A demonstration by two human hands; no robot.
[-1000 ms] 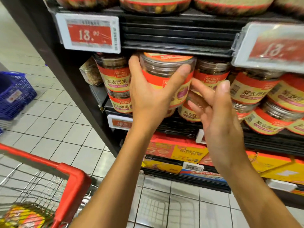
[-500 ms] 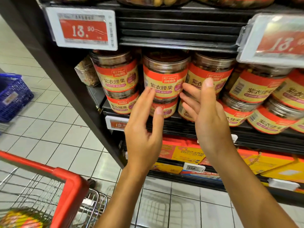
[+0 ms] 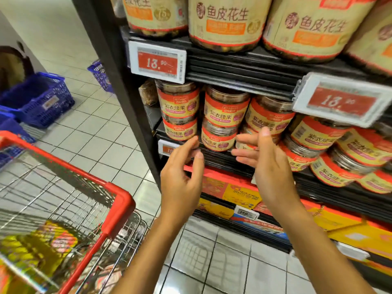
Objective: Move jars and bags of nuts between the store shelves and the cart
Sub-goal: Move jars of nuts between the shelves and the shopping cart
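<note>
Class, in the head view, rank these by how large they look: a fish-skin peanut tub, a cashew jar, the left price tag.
1. Fish-skin peanut tub, though it is cut off.
2. Cashew jar and left price tag look alike; no ranking.

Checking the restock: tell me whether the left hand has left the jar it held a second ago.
Yes. The left hand has let go and dropped below the stacked jars, now empty by the lower shelf edge.
</note>
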